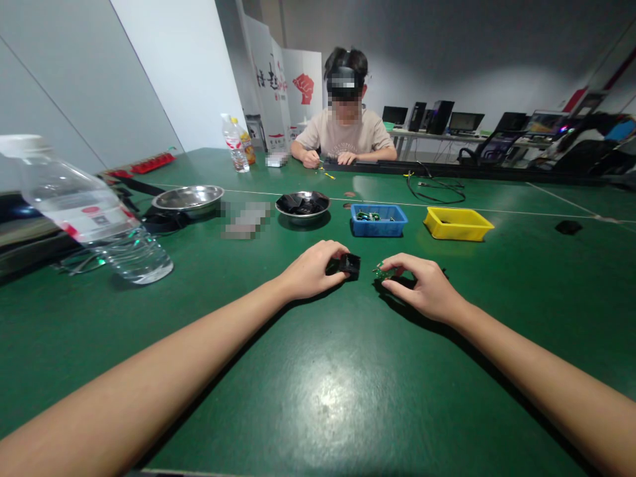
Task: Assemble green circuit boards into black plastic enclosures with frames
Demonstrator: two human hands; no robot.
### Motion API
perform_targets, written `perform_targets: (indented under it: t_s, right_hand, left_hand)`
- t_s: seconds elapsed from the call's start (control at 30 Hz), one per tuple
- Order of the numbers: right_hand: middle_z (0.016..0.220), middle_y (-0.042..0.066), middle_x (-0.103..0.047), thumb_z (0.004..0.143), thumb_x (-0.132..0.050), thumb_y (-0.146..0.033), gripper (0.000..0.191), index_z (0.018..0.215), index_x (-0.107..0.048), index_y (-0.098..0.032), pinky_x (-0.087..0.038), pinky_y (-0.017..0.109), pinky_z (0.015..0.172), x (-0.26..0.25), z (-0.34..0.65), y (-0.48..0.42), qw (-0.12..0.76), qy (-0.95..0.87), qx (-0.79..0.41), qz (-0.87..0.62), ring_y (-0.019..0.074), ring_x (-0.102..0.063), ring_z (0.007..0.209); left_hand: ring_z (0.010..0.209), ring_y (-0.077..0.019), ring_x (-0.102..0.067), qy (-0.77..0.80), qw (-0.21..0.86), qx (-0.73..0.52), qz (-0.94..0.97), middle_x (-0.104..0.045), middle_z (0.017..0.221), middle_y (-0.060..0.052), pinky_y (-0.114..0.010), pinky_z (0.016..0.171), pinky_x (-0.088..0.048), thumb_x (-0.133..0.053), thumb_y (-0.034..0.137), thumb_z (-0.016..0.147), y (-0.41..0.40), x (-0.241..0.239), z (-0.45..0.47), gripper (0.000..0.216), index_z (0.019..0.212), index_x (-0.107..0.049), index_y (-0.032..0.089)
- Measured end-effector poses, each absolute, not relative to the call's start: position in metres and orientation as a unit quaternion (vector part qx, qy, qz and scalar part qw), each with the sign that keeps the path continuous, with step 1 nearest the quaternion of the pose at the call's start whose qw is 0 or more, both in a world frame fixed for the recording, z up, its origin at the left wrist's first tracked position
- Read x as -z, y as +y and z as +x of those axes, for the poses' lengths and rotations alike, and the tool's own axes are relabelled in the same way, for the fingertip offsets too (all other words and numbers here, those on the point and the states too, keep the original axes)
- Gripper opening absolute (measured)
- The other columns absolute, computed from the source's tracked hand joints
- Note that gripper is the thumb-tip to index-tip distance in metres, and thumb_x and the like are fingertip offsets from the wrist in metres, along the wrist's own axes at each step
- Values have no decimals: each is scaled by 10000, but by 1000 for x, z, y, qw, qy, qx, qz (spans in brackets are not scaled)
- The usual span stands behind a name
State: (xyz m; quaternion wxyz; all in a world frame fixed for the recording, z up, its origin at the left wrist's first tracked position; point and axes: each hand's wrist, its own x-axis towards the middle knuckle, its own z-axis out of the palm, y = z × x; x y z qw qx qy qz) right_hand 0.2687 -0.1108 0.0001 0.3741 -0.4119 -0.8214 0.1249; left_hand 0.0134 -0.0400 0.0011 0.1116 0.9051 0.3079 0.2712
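My left hand [311,268] rests on the green table [328,391] with its fingers closed round a small black box-shaped part [350,264]. A little to its right, my right hand [422,285] pinches a small green circuit board [383,271] between thumb and fingers, just above the table. The two pieces are a few centimetres apart and do not touch. Both forearms stretch out from the near edge.
Beyond the hands stand a steel bowl of black parts [303,205], a blue bin [378,220], a yellow bin [458,223] and an empty steel bowl [189,199]. A water bottle [94,215] lies at the left. Another person [344,126] works at the far side.
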Motion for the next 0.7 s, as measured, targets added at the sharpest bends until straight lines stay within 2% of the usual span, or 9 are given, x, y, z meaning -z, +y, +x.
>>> perform_targets:
  t_s: [0.33,0.5,0.7]
  right_hand:
    - [950,11,-656,750,-789,-308,292,976,-621,-233,-551,319,743,5,260,-110,537,-614,-389,-428,178,-680,840]
    - [897,-6,-664,689,-844,-346,361,959,-630,-236,-554,305,697,5,257,-109,573,-505,-501,-407,198,-722,836]
    - [864,2,-708,680,-858,-307,357,953,-641,-233,-544,293,713,2,256,-111,586,-441,-561,-384,193,-731,842]
  left_hand:
    - [832,-157,-650,299,220,-356,858,-694,920,-19,-296,793,-526,-691,255,770,-56,-10,21,268,998,-574,176]
    - [782,-146,-618,272,184,-363,872,-667,882,-14,-282,750,-511,-682,287,792,-61,-11,24,246,989,-586,174]
    - [839,-172,-612,260,129,-378,879,-658,921,-37,-312,776,-515,-686,303,805,-61,-9,24,260,1013,-605,171]
